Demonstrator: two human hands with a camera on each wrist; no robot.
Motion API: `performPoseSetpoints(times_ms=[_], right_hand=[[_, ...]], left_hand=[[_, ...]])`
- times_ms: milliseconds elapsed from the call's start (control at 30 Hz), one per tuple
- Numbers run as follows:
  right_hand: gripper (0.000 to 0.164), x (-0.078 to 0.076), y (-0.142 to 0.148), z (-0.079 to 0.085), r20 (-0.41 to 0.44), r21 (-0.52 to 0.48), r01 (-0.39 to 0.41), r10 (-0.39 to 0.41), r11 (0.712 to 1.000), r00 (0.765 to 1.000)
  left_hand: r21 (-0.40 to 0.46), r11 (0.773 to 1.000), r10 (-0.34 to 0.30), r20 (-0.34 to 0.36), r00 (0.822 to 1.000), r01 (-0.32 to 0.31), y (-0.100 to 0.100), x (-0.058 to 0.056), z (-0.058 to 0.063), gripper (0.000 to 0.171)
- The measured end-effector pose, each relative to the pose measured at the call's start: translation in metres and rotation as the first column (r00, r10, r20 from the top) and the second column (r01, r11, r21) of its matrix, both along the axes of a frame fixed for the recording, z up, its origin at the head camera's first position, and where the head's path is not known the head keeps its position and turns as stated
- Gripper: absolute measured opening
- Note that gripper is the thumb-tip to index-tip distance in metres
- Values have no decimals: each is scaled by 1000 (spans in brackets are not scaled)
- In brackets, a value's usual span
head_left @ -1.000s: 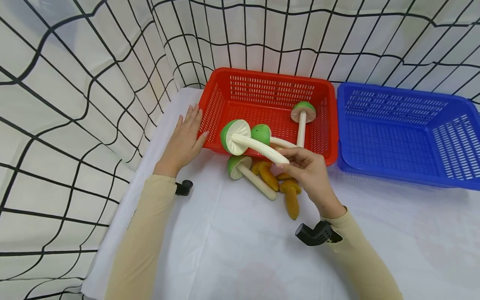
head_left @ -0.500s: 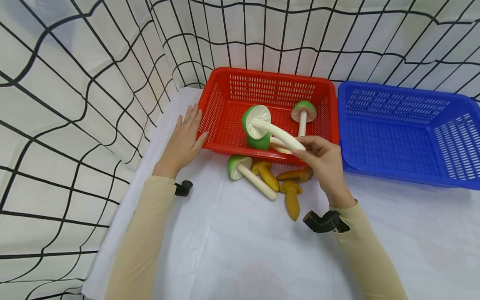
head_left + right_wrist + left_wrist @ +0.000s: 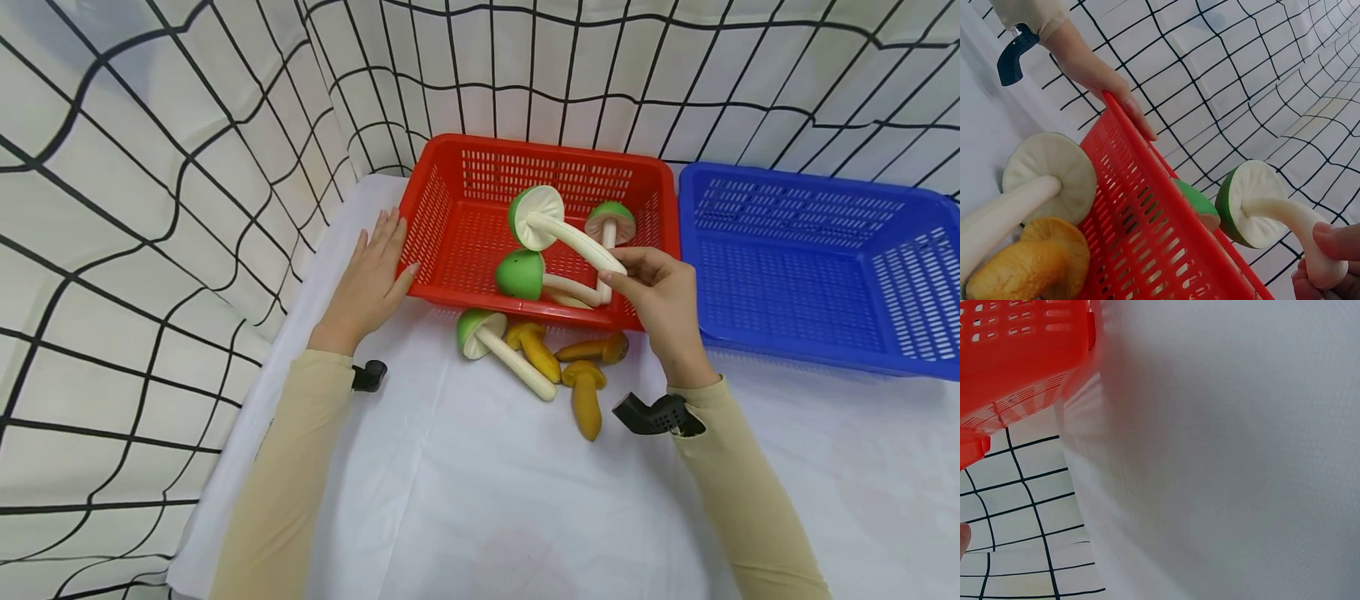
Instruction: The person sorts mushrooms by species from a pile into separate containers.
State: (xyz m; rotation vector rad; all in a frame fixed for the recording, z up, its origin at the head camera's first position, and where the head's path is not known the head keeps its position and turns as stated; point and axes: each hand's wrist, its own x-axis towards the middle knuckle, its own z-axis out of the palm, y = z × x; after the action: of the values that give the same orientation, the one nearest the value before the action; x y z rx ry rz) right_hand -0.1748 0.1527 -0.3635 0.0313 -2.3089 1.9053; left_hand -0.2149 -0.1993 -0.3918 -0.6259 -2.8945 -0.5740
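My right hand (image 3: 656, 287) pinches the stem end of a toy mushroom (image 3: 573, 236) with a green cap and pale underside, above the red basket (image 3: 480, 143). In the right wrist view that mushroom (image 3: 1257, 203) shows over the rim, thumb on its stem. My left hand (image 3: 367, 279) rests with straight fingers on the basket's left side. Inside the basket lie a green-capped mushroom (image 3: 521, 275) near the front wall and another (image 3: 611, 223) at the right. In front, a green-capped mushroom (image 3: 510, 358) lies on the white cloth beside several brown mushrooms (image 3: 587, 404).
A blue basket (image 3: 787, 267) stands right against the red one. Black wire mesh (image 3: 570, 58) rises behind the baskets and along the left (image 3: 150, 333). White cloth (image 3: 487, 500) covers the table.
My right hand has carried the green-capped mushroom up and to the right, further over the red basket. A brown mushroom it covered before now shows. The left hand stays put.
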Motion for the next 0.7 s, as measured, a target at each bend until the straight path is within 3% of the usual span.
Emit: performPoseSetpoints(times_ms=[400,700], right_hand=[[28,-13,4,2,70,93,66,-73,993,995],[28,-17,-1,-3,55,273,28,-45,962,997]], left_hand=[[-5,1000,0,-10,1000,-1,1,-1,-1,63],[-1,1000,-1,-5,1000,1,0,0,-3,63]])
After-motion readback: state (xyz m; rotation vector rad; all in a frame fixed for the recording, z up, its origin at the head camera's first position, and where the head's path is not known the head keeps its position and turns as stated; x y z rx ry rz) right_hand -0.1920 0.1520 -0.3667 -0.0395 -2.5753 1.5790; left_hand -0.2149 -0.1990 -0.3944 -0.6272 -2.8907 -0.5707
